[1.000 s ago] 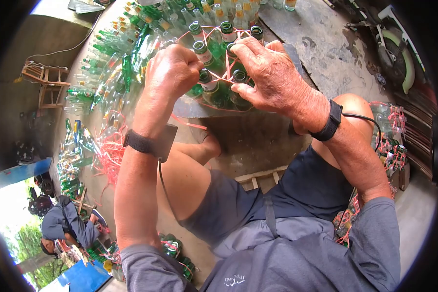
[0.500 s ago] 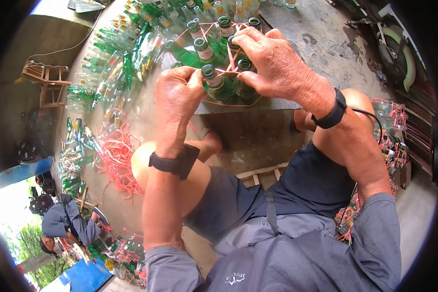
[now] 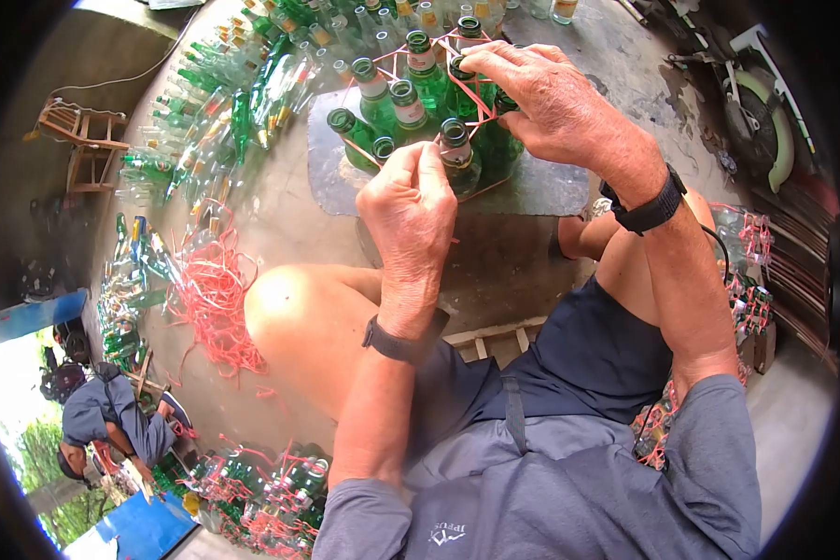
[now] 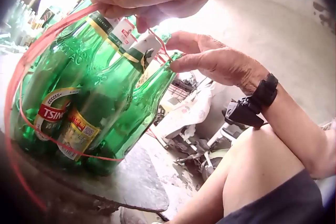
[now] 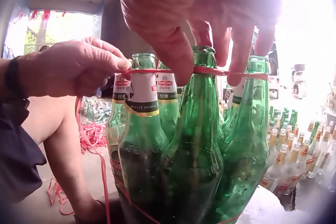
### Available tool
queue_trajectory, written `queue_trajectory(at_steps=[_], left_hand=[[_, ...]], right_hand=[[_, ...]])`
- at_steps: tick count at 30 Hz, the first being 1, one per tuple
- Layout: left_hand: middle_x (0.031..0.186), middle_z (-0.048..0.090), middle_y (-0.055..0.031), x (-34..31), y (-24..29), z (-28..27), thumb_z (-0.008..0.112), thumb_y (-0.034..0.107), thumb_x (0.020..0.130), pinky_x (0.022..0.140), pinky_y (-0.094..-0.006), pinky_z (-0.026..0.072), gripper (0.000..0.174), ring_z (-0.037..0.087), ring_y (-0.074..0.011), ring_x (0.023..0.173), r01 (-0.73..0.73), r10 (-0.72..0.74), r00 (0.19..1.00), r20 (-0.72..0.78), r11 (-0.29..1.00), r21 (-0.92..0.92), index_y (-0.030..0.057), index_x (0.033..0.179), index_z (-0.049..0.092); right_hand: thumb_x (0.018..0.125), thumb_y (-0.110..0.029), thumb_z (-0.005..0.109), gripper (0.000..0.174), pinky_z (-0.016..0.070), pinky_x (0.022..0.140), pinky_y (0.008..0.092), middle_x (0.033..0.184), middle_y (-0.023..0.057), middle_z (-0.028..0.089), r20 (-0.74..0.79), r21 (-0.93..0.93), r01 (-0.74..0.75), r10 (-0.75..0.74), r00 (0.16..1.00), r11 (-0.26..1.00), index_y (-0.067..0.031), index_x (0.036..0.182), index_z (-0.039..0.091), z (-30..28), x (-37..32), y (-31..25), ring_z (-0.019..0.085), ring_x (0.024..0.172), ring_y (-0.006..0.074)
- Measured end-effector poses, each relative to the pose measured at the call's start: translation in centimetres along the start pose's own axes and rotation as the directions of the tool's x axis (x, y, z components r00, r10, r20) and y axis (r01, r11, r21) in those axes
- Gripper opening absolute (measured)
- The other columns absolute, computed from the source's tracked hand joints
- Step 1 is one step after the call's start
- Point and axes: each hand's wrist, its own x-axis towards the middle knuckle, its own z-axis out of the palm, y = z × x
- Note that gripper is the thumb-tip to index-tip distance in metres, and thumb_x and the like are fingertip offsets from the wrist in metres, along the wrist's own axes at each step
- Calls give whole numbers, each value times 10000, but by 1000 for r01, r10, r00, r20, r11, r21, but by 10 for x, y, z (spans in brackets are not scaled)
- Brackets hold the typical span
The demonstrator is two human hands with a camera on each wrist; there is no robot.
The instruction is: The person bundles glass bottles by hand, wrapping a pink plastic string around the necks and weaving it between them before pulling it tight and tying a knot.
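Several green bottles (image 3: pixel 409 110) stand grouped on a grey board (image 3: pixel 331 173), with red strap (image 5: pixel 231 73) running around and between their necks. My left hand (image 3: pixel 409 201) pinches the strap at the near-side bottle neck, its fingers curled; in the right wrist view the left hand (image 5: pixel 79 69) holds it beside a labelled neck. My right hand (image 3: pixel 569 107) spreads over the bottle tops at the right; in the right wrist view its thumb and fingers (image 5: pixel 181 58) press on the strap and the necks. A loose strap end (image 4: pixel 21 71) hangs down from the left hand in the left wrist view.
A tangled heap of red strap (image 3: pixel 217 303) lies on the floor at left. Many loose bottles (image 3: pixel 233 121) cover the floor beyond the board. Strapped bottle bundles (image 3: pixel 266 495) stand at lower left. A wooden stool (image 3: pixel 82 140) and another person (image 3: pixel 117 420) are farther left.
My left hand has moved right and toward my body, from the left of the bottles to their near side, pinching the strap. The bottle group has turned, and my right hand has shifted slightly right.
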Motion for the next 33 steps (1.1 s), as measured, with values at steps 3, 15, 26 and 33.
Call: queue_trajectory(at_steps=[3,15,26,33], left_hand=[[810,770,-121,-9,-4,-1,729,27,1000,653,-302,545,90,681,-115,664,-68,71,995,-66,997,33,14,1056,799],[889,681,60,-36,-7,-4,728,70,1049,652,-224,449,145,551,-15,782,141,-179,980,-89,932,-333,-20,1131,807],[774,688,35,-22,-17,5,747,62,1017,636,-237,474,135,564,-26,708,306,-341,940,-23,868,-391,-60,976,787],[729,696,22,-20,-25,13,784,118,1000,634,-273,491,211,548,-30,691,316,-375,924,-75,858,-406,-78,923,782]], right_hand=[[771,11,719,658,474,1078,490,1363,101,665,-33,-8,15,-15,999,1000,-109,1410,616,1,-2,0,684,1223,343],[768,-4,694,644,482,1089,479,1385,93,670,-60,16,53,-52,997,998,-94,1402,622,-1,-3,0,655,1270,332],[854,37,646,332,509,1018,469,1135,84,718,-81,173,167,-155,985,971,-100,1141,741,-26,19,-38,668,1163,333],[900,-58,604,193,582,817,516,988,179,711,198,271,113,-170,965,956,-53,1044,731,-11,37,-48,719,938,421]])
